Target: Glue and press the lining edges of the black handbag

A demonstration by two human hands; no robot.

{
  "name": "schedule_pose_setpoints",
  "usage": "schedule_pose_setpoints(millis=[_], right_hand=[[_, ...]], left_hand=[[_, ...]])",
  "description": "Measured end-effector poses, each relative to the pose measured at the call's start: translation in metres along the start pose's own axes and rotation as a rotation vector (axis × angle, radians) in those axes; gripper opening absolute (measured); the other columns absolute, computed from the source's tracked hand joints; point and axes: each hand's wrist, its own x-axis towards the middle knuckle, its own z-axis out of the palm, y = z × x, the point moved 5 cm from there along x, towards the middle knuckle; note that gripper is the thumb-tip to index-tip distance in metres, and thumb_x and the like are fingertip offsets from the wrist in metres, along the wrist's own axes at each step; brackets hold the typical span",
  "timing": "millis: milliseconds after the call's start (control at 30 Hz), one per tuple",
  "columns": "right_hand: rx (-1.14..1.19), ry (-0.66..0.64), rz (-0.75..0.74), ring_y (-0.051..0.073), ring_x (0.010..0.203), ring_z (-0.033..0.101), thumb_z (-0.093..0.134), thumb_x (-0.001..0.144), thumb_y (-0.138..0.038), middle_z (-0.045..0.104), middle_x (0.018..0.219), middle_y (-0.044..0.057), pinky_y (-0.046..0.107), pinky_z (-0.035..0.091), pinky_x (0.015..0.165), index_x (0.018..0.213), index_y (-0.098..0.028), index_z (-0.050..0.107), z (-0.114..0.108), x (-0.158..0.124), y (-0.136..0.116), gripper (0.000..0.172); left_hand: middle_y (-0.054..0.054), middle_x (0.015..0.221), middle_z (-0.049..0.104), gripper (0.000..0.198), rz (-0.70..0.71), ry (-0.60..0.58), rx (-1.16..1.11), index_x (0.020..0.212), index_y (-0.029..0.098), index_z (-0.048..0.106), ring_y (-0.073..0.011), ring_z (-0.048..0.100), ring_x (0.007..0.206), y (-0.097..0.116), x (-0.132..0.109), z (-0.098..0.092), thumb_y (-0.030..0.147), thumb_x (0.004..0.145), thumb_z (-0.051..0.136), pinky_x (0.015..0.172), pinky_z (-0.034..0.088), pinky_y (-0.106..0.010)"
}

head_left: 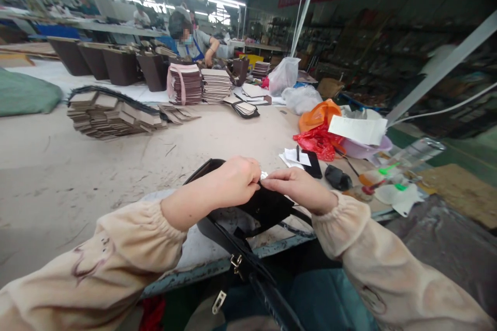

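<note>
A black bag (267, 209) lies at the near edge of the worn grey table (77, 165), with its strap (248, 264) and metal clasp hanging over the edge. My left hand (236, 181) is curled into a fist on the bag's top edge. My right hand (298, 186) pinches the same edge from the right, fingertips meeting the left hand's. Both wrists wear cream sleeve covers. A small pale bit shows between the fingertips; I cannot make out what it is.
A black phone (312, 163) and papers lie just beyond the hands. Red and orange plastic bags (320, 129) sit to the right. Stacks of cardboard pieces (108, 114) lie at left and further back (202, 85). A person (192, 41) works at the far end.
</note>
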Motion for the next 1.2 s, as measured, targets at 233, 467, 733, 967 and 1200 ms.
schedule_pose_setpoints(millis=[233,467,733,967,1200], right_hand=[[0.178,-0.015,0.138,0.012,0.063,0.051,0.063,0.069,-0.031,0.064,0.067,0.001,0.025,0.039,0.059,0.090,-0.014,0.075,-0.006,-0.007,0.009,0.029],[0.304,0.024,0.131,0.015,0.072,0.060,0.062,0.070,-0.028,0.070,0.077,0.004,0.026,0.048,0.068,0.084,-0.014,0.074,-0.012,-0.019,0.016,0.023],[0.180,0.072,0.069,0.013,0.068,0.056,0.064,0.071,-0.030,0.067,0.074,0.002,0.025,0.043,0.062,0.081,-0.016,0.072,-0.007,-0.016,0.006,0.019],[0.176,0.114,0.093,0.011,0.059,0.049,0.065,0.069,-0.031,0.059,0.062,-0.001,0.024,0.035,0.055,0.072,-0.016,0.069,-0.005,-0.012,0.004,0.016],[0.198,0.163,0.100,0.009,0.054,0.042,0.064,0.070,-0.032,0.050,0.055,-0.004,0.023,0.031,0.052,0.062,-0.016,0.061,-0.001,-0.009,0.005,0.018]], left_hand=[[-0.006,0.078,0.066,0.012,0.022,0.018,0.006,0.067,0.013,0.063,-0.0161,0.060,0.075,0.000,-0.001,0.002,0.012,0.076,0.055,0.069,0.046,-0.026],[-0.005,0.079,0.066,0.014,0.025,0.001,0.011,0.065,0.014,0.061,-0.0158,0.061,0.077,0.002,-0.001,-0.001,0.012,0.077,0.054,0.071,0.047,-0.026],[-0.005,0.076,0.065,0.015,0.029,0.012,0.023,0.064,0.014,0.061,-0.0159,0.061,0.074,0.002,-0.002,0.000,0.013,0.078,0.053,0.068,0.046,-0.026],[-0.006,0.075,0.065,0.016,0.020,0.008,0.030,0.064,0.013,0.059,-0.0165,0.061,0.073,0.004,-0.001,-0.001,0.012,0.078,0.052,0.067,0.047,-0.027],[-0.006,0.073,0.064,0.017,0.025,0.010,0.045,0.063,0.014,0.059,-0.0158,0.061,0.070,0.004,-0.001,-0.001,0.010,0.077,0.051,0.065,0.046,-0.026]])
